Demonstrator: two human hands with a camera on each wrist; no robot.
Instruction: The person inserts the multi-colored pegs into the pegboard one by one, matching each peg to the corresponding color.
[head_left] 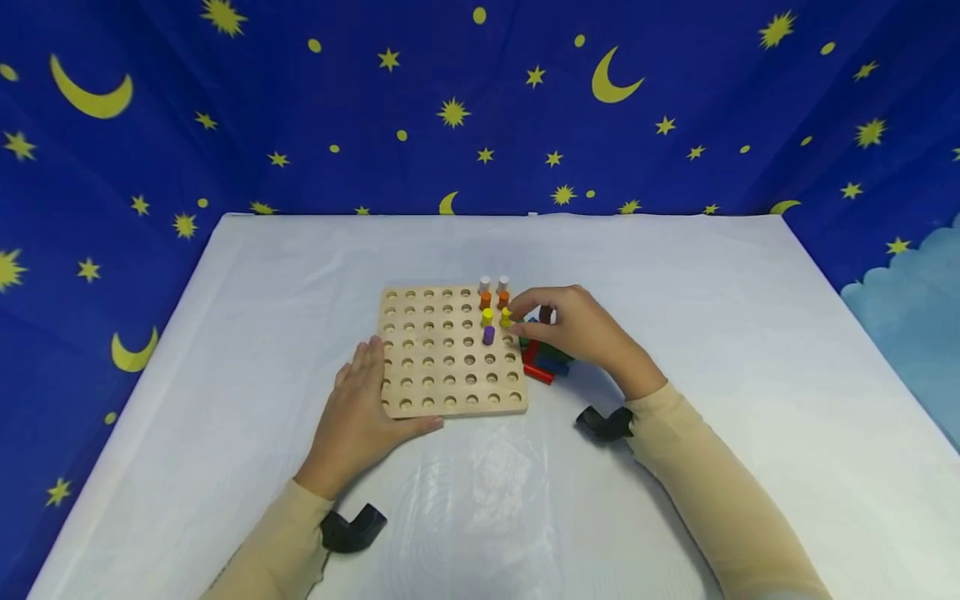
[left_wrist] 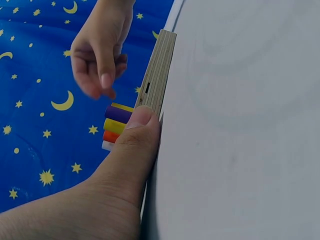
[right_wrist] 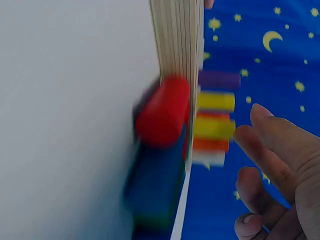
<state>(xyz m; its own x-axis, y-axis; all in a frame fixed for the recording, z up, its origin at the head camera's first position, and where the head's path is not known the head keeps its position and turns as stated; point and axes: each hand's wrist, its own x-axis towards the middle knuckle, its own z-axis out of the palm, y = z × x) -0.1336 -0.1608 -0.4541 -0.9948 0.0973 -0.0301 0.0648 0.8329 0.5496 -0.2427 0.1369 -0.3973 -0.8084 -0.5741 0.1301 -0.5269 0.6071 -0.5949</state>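
A square wooden pegboard with rows of holes lies on the table. Two white, two orange and two yellow pegs stand in its right-hand columns, with one purple peg in front of them. My left hand rests against the near left corner, fingers along the left side and thumb on the front edge. Over the right side hovers my right hand, its fingertips close to the right yellow peg. Thumb and forefinger are apart, and no peg shows between them.
Loose pegs, among them red, blue and green ones, lie piled against the board's right side, partly under my right hand. A white cloth covers the table. Behind it hangs a blue curtain with stars and moons.
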